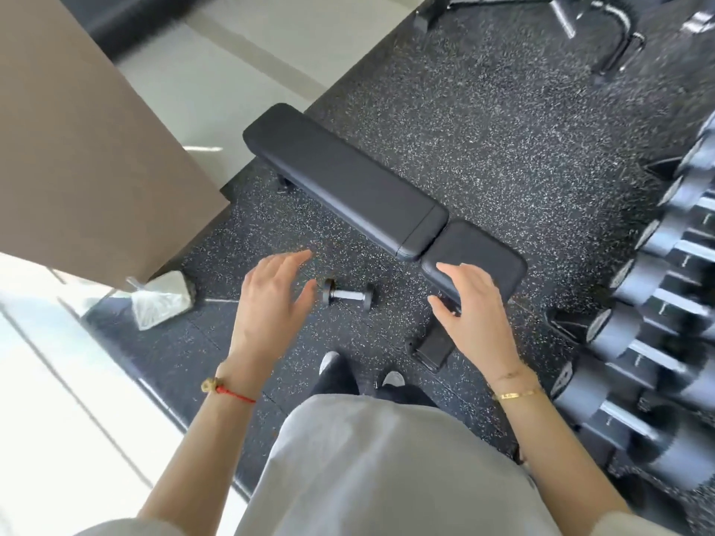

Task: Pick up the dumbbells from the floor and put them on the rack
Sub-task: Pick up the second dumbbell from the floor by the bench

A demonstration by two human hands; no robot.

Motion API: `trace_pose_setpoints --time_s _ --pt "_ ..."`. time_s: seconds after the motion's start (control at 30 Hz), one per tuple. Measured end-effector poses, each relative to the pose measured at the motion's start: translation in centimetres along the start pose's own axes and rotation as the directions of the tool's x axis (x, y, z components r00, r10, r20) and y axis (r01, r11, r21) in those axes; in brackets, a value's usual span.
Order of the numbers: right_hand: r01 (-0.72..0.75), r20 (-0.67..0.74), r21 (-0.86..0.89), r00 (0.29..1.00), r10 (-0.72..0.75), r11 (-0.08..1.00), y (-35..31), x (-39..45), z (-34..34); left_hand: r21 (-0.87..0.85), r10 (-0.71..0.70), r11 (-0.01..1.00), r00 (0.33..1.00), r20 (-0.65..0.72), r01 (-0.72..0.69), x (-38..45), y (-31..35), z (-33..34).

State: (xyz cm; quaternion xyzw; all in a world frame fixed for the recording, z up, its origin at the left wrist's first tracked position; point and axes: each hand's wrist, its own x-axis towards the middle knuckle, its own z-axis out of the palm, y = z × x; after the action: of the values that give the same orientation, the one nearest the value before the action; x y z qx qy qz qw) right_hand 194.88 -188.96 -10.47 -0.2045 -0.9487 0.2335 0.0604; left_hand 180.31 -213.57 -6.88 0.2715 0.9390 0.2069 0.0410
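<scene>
one dumbbell (349,295) between empty hands

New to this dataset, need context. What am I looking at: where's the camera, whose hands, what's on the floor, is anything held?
There is no robot. One wide-angle camera on a person's head looks forward and down, so you see their own arms from above.

The left hand, with a red string bracelet on its wrist, and the right hand, with a thin gold bracelet, are both open and held out in the air. Neither holds anything.

On the black speckled rubber floor lies one small dumbbell with dark ends and a silver handle, in front of the person's feet. Behind it stands a black padded flat bench. The rack of larger grey dumbbells runs along the right edge, blurred.
</scene>
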Motion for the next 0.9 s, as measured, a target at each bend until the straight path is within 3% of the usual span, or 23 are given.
trace_pose_setpoints --time_s 0.3,0.57,0.73,0.9 --pt "-0.009 0.026 0.03 1.0 0.008 0.999 -4.7 6.3 5.8 0.05 0.013 0.999 1.0 0.008 -0.013 5.3 -8.2 -1.3" --pt "-0.072 0.075 0.012 0.995 0.071 0.997 -8.1 12.4 11.5 0.101 0.131 0.985 0.989 0.075 -0.138 11.7 -14.9 0.0" --pt "-0.073 0.158 0.006 0.985 0.071 0.997 -6.8 16.3 15.1 0.085 0.161 0.98 0.972 0.171 -0.177 16.2 -17.6 4.5" --pt "-0.07 0.233 -0.02 0.97 0.073 0.997 -2.0 20.6 22.9 0.044 0.162 0.983 0.96 0.229 -0.176 20.7 -20.9 14.3"
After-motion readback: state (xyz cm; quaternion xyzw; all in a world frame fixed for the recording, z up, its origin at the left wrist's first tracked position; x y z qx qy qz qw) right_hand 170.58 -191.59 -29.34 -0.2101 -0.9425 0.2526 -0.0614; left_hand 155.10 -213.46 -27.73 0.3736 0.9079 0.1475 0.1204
